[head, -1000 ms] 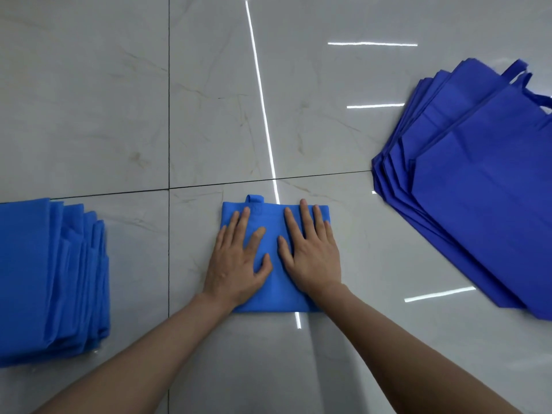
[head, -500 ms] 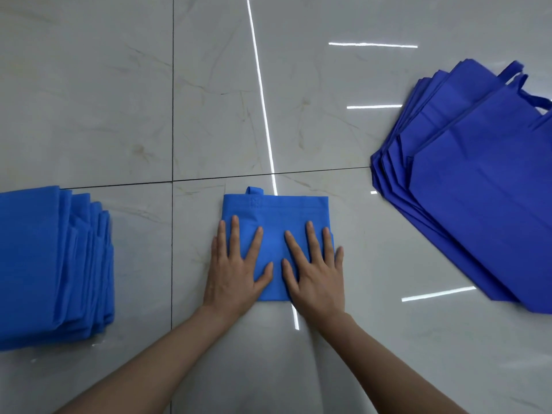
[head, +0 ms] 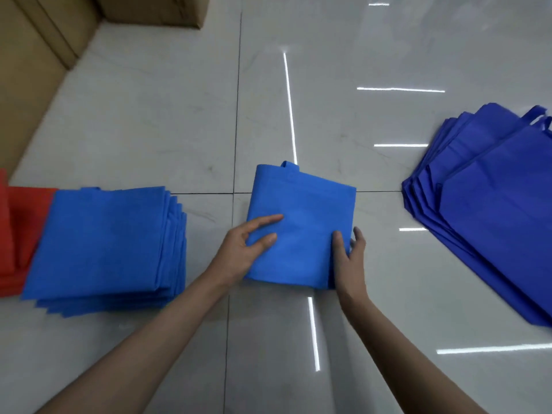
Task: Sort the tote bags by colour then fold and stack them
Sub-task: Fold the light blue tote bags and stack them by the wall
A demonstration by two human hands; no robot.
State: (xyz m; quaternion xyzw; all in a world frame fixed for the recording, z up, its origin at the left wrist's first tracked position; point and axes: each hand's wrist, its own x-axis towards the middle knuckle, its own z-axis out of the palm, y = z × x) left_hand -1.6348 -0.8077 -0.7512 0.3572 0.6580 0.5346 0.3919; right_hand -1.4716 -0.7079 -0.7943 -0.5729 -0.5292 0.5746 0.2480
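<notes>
Moved: your left grip (head: pixel 239 252) and right grip (head: pixel 351 258), from flat on top to the side edges, each now pinching one. Folded blue tote (head: pixel 301 222), centre floor (head: pixel 149 130): likely light, limp, slick; hold both edges.

Bright overhead strip-light glare on glossy floor (head: pixel 328 100), wide-angle edge distortion, slight motion blur

Floor (head: pixel 149 115) carries everything. Folded bag (head: pixel 301 210) in centre, handle loop at far edge. Left grip (head: pixel 242 252) on its left edge, right grip (head: pixel 349 258) round its near right corner. Stack of folded bags (head: pixel 104 243) left of it, apart. Second folded pile (head: pixel 15 231) at left edge, touching stack. Fanned pile of unfolded bags (head: pixel 493 219) well right. Boxes (head: pixel 44 40) far left.
</notes>
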